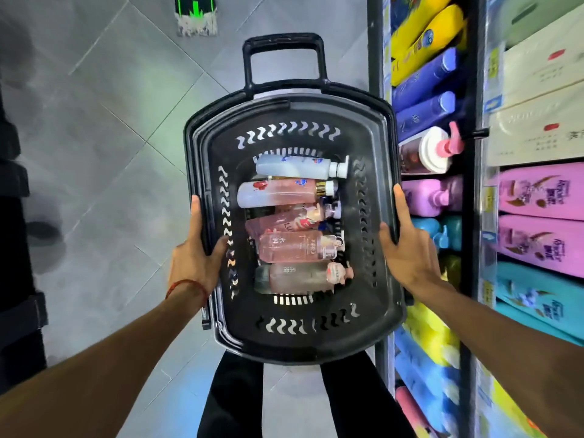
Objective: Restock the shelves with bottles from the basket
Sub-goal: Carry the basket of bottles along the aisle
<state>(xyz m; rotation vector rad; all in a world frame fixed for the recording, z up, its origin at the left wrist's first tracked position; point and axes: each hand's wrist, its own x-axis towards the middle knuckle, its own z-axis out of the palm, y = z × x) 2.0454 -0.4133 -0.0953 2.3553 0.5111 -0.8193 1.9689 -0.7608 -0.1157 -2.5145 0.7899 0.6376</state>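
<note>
While you hold the black basket by its two long sides, both hands are occupied, so no bottle can leave it yet. Your left hand is closed on the rim, fingers along the outside and thumb hooked over the inner edge; your right hand does the same on the opposite rim, thumb inside and fingers running up the outer wall. That even two-sided grip seems meant to keep the load level, which fits how the bottles lie: flat on their sides on the basket floor between your hands, stacked in a row with caps toward your right hand. Farthest from your wrists lies a clear bottle with a white cap; next comes a pink bottle with a gold collar, and nearest your wrists a frosted pink bottle. Just beyond your right hand stand the shelves, already crowded with pump bottles, among them a pink-pumped one. You carry the basket close beside them, probably so each reach stays short. None of the load looks shelved so far; freeing one hand likely means setting the basket on the floor.
</note>
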